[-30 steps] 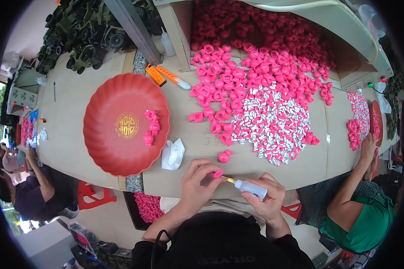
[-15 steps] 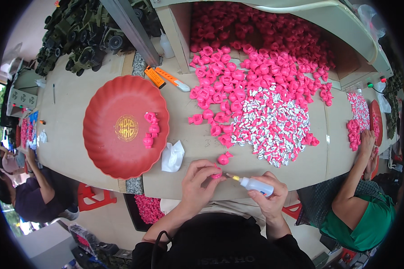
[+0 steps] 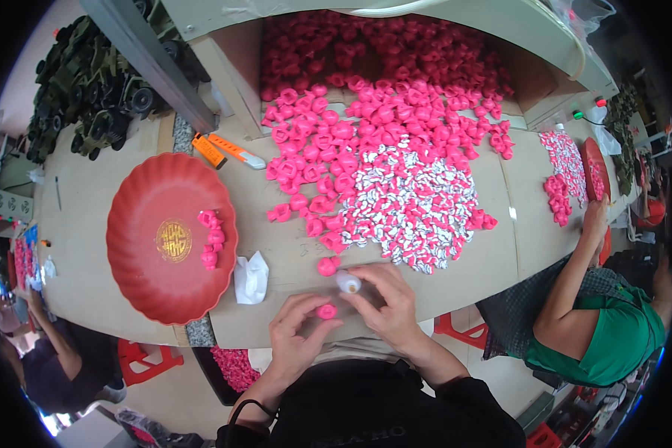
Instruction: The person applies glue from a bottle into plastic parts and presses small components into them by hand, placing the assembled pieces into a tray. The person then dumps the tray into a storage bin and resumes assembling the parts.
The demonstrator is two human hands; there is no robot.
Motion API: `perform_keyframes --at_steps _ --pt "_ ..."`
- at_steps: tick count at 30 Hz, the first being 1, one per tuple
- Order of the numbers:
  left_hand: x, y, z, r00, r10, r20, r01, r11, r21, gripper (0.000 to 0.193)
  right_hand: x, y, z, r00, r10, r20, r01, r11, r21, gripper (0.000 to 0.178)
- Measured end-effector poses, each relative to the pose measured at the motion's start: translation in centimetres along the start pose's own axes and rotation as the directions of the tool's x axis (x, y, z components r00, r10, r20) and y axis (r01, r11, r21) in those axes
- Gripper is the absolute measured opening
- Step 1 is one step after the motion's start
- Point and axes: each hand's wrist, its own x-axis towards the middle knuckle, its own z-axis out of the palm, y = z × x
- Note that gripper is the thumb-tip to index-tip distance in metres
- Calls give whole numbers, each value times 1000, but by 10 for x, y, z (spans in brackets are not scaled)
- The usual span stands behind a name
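Observation:
My left hand (image 3: 297,328) pinches a small pink plastic piece (image 3: 325,311) between thumb and fingers, just above the table's front edge. Close beside it, my right hand (image 3: 388,305) grips a small white squeeze bottle (image 3: 347,281), which is seen nearly end-on. Just beyond the bottle lies a single pink part (image 3: 327,266). A heap of small pink, white and black pieces (image 3: 411,205) spreads farther back. Behind and left of that heap is a large pile of hollow pink parts (image 3: 396,104), reaching into a box-like booth.
At left stands a scalloped red tray (image 3: 138,276) with a few pink parts inside. Near it lie a crumpled white tissue (image 3: 252,278) and an orange utility knife (image 3: 235,151). Dark green toy vehicles (image 3: 89,89) are heaped far left. A person in green (image 3: 597,328) works at right.
My right hand has swung the bottle up and left, turning its nozzle from my left hand toward the viewer. My left hand still holds the pink piece. The whole view has shifted.

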Motion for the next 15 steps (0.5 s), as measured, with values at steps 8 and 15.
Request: perform_keyframes --at_steps 8,15 --pt "-4 -1 1 990 -108 88 126 962 -242 36 10 15 -33 975 -131 -180 20 855 -518 26" --pt "-4 5 5 965 -170 199 233 905 -357 35 1 7 -32 997 -70 13 70 923 -378 23"
